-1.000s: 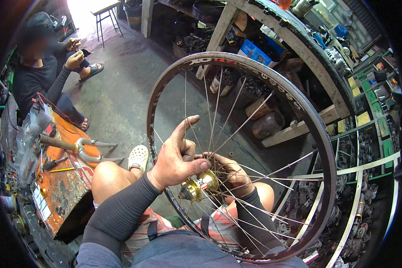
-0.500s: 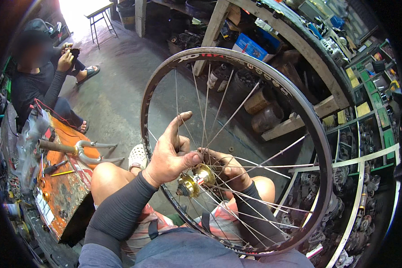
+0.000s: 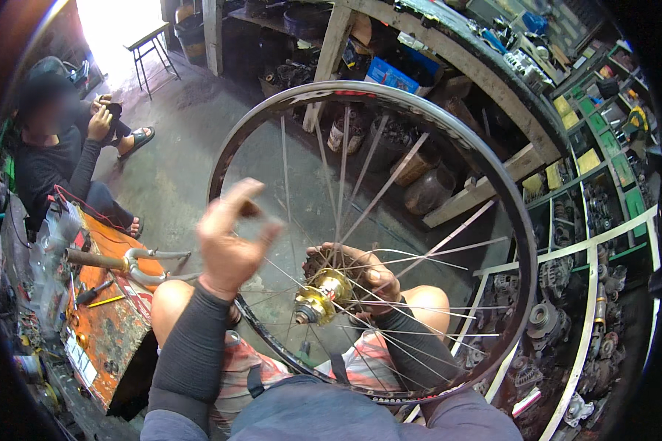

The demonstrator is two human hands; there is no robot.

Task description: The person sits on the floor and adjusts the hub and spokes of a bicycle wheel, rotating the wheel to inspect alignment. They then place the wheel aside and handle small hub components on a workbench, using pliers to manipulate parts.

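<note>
A bicycle wheel (image 3: 524, 228) with a black rim stands tilted over my lap and knees. At its centre is a gold hub (image 3: 329, 287), with dark sprockets (image 3: 316, 262) behind it. My right hand (image 3: 379, 273) reaches in behind the spokes, its fingers curled round the sprocket side of the hub. Many thin spokes fan out from the hub; some outer ends appear to stop short of the rim. My left hand (image 3: 235, 239), smeared by motion, is raised inside the left part of the rim, apart from the hub. Its thumb and fingers are spread, with nothing visible in them.
Left of my knee, an orange worn box (image 3: 129, 323) bears a bicycle fork (image 3: 136, 263) and small tools. A seated person (image 3: 59, 147) is beyond it. Shelves of metal parts (image 3: 548, 316) line the right side. A wooden bench (image 3: 526, 165) stands ahead, near a stool (image 3: 149, 51).
My left hand has left the hub and spokes and swung up to the left, its fingers apart. The wheel has shifted slightly left; my right hand still grips it at the hub.
</note>
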